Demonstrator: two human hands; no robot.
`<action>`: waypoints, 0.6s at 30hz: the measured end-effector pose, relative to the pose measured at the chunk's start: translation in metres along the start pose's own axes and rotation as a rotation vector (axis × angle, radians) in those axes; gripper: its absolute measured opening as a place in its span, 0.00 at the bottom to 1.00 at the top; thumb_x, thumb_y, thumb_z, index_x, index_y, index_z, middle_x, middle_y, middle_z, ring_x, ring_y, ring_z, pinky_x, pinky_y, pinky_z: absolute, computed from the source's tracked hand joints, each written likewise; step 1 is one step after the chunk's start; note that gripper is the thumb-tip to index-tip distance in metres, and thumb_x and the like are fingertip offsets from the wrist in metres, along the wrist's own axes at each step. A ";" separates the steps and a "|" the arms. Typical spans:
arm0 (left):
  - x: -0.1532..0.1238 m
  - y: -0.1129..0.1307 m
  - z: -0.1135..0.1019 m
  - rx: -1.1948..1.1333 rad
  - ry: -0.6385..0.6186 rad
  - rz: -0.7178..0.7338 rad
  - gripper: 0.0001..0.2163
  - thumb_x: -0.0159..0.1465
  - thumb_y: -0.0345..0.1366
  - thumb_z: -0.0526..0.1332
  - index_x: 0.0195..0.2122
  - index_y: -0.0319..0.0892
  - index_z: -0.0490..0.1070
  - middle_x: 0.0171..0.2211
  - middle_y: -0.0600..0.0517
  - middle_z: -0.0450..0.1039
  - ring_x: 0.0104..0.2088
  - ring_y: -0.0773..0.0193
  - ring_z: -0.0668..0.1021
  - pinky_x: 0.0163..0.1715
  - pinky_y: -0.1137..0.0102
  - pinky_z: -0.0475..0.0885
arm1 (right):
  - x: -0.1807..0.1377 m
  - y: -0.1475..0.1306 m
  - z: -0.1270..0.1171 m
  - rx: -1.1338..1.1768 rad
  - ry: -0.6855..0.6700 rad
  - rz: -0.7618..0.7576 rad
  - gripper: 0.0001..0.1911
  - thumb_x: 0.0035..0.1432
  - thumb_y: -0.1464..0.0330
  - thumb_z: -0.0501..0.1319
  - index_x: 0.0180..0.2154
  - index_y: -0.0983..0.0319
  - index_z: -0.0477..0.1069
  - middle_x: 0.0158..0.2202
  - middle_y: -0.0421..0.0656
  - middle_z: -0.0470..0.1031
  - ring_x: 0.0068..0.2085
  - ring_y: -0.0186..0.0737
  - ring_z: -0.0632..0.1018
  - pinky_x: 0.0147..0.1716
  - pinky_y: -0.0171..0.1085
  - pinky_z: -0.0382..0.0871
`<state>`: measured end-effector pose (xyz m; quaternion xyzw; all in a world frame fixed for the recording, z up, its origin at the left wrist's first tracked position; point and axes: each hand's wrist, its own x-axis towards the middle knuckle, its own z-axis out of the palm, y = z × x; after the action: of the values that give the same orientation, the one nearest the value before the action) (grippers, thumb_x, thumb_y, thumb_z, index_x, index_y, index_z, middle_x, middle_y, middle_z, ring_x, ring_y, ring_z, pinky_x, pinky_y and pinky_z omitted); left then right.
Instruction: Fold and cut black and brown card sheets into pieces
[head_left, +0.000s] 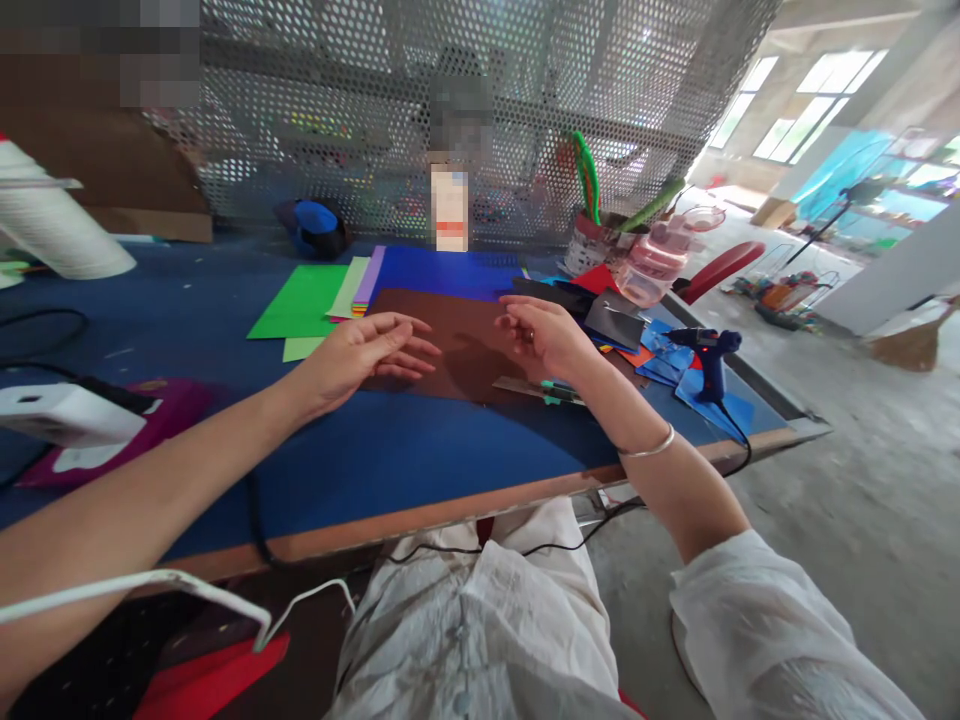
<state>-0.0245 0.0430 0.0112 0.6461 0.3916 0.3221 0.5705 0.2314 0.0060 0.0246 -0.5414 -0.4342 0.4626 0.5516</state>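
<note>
My left hand (373,358) is held over the left part of a brown sheet (457,345), fingers spread and nothing in them. Over the sheet's right side is my right hand (546,335), its fingers loosely curled and apart, with no object visible in it. Below the right hand lies a utility knife (559,392) with a green part, beside what looks like a ruler (517,386). Under and behind the brown sheet is a blue sheet (442,270). Green sheets (304,298) stick out to the left.
A blue glue gun (709,352) stands at the right near the table corner, among blue scraps (660,350). Behind are a pink-tinted plastic jar (652,262) and a pot (592,245). A white plug block (71,425) sits left. Perforated metal (360,80) borders the back.
</note>
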 end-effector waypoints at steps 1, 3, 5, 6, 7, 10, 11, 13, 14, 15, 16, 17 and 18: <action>0.000 -0.002 0.000 0.063 0.014 0.034 0.18 0.63 0.50 0.66 0.47 0.44 0.74 0.43 0.43 0.85 0.40 0.53 0.87 0.40 0.64 0.82 | -0.002 0.001 0.002 -0.024 -0.025 0.000 0.03 0.61 0.71 0.63 0.37 0.59 0.75 0.29 0.39 0.78 0.26 0.32 0.72 0.24 0.32 0.63; 0.000 -0.005 -0.002 0.241 0.048 0.140 0.17 0.63 0.50 0.64 0.47 0.44 0.74 0.45 0.43 0.85 0.45 0.50 0.86 0.46 0.61 0.81 | -0.004 0.003 0.004 -0.136 -0.068 -0.057 0.04 0.59 0.73 0.64 0.36 0.59 0.77 0.28 0.37 0.77 0.27 0.33 0.72 0.27 0.33 0.64; 0.002 -0.008 -0.005 0.477 0.094 0.256 0.16 0.63 0.47 0.64 0.48 0.44 0.76 0.49 0.44 0.83 0.51 0.48 0.83 0.56 0.57 0.77 | -0.006 0.001 0.000 -0.394 -0.133 -0.188 0.02 0.59 0.71 0.65 0.34 0.60 0.77 0.29 0.37 0.78 0.31 0.35 0.74 0.33 0.35 0.66; 0.004 -0.009 -0.008 0.587 0.119 0.293 0.16 0.62 0.44 0.65 0.49 0.44 0.76 0.52 0.44 0.82 0.54 0.47 0.81 0.61 0.55 0.73 | -0.008 0.000 -0.003 -0.571 -0.183 -0.267 0.02 0.60 0.69 0.66 0.33 0.60 0.78 0.30 0.38 0.78 0.33 0.37 0.75 0.37 0.36 0.67; 0.006 -0.011 -0.012 0.677 0.144 0.309 0.17 0.62 0.42 0.66 0.51 0.44 0.76 0.56 0.43 0.80 0.58 0.45 0.79 0.65 0.54 0.69 | -0.011 -0.003 -0.007 -0.738 -0.243 -0.330 0.04 0.61 0.67 0.66 0.34 0.60 0.78 0.31 0.39 0.79 0.35 0.38 0.76 0.39 0.38 0.68; 0.015 -0.014 -0.030 0.830 0.221 0.276 0.23 0.60 0.38 0.67 0.57 0.42 0.73 0.63 0.40 0.73 0.65 0.40 0.73 0.69 0.50 0.63 | -0.025 -0.011 -0.023 -1.034 -0.375 -0.430 0.11 0.62 0.60 0.68 0.42 0.59 0.79 0.36 0.42 0.80 0.38 0.43 0.79 0.42 0.40 0.69; 0.019 -0.015 -0.037 0.856 0.247 0.245 0.24 0.59 0.38 0.68 0.57 0.42 0.73 0.64 0.39 0.72 0.66 0.39 0.72 0.68 0.50 0.63 | -0.031 -0.013 -0.029 -1.109 -0.401 -0.448 0.15 0.60 0.58 0.70 0.45 0.59 0.79 0.39 0.44 0.80 0.41 0.46 0.80 0.43 0.42 0.70; 0.025 -0.017 -0.051 0.877 0.283 0.197 0.26 0.58 0.38 0.70 0.58 0.41 0.72 0.62 0.37 0.73 0.65 0.38 0.73 0.67 0.49 0.64 | -0.046 -0.015 -0.041 -1.237 -0.396 -0.429 0.21 0.60 0.55 0.71 0.51 0.57 0.77 0.47 0.47 0.80 0.48 0.52 0.80 0.47 0.45 0.71; 0.027 -0.018 -0.057 0.882 0.295 0.175 0.27 0.58 0.39 0.71 0.58 0.41 0.71 0.61 0.36 0.73 0.64 0.37 0.74 0.67 0.48 0.65 | -0.053 -0.014 -0.048 -1.301 -0.372 -0.393 0.23 0.60 0.55 0.70 0.53 0.57 0.76 0.49 0.49 0.79 0.50 0.55 0.80 0.48 0.47 0.71; 0.028 -0.019 -0.061 0.882 0.303 0.155 0.28 0.57 0.41 0.72 0.58 0.41 0.71 0.61 0.35 0.74 0.64 0.36 0.74 0.66 0.47 0.65 | -0.060 -0.013 -0.054 -1.354 -0.361 -0.352 0.23 0.61 0.56 0.69 0.55 0.57 0.75 0.51 0.50 0.79 0.52 0.58 0.80 0.49 0.49 0.72; 0.029 -0.021 -0.064 0.876 0.305 0.134 0.30 0.57 0.43 0.73 0.59 0.40 0.70 0.61 0.33 0.74 0.63 0.34 0.74 0.66 0.46 0.65 | -0.065 -0.011 -0.059 -1.392 -0.349 -0.327 0.23 0.62 0.58 0.69 0.57 0.57 0.75 0.53 0.51 0.79 0.54 0.59 0.79 0.51 0.51 0.72; 0.030 -0.022 -0.065 0.866 0.301 0.115 0.32 0.56 0.44 0.74 0.59 0.38 0.69 0.61 0.32 0.73 0.63 0.32 0.74 0.65 0.45 0.65 | -0.071 -0.009 -0.065 -1.423 -0.346 -0.309 0.23 0.63 0.60 0.68 0.58 0.58 0.74 0.56 0.52 0.79 0.56 0.60 0.79 0.53 0.52 0.72; 0.030 -0.024 -0.065 0.852 0.294 0.102 0.34 0.54 0.45 0.75 0.60 0.37 0.69 0.61 0.30 0.73 0.64 0.30 0.73 0.65 0.44 0.65 | -0.075 -0.006 -0.069 -1.438 -0.340 -0.296 0.24 0.64 0.60 0.67 0.59 0.58 0.73 0.57 0.52 0.79 0.56 0.60 0.79 0.54 0.53 0.72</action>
<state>-0.0693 0.1019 -0.0040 0.7891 0.5337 0.2484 0.1756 0.2851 -0.0808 0.0294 -0.6251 -0.7767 0.0633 0.0440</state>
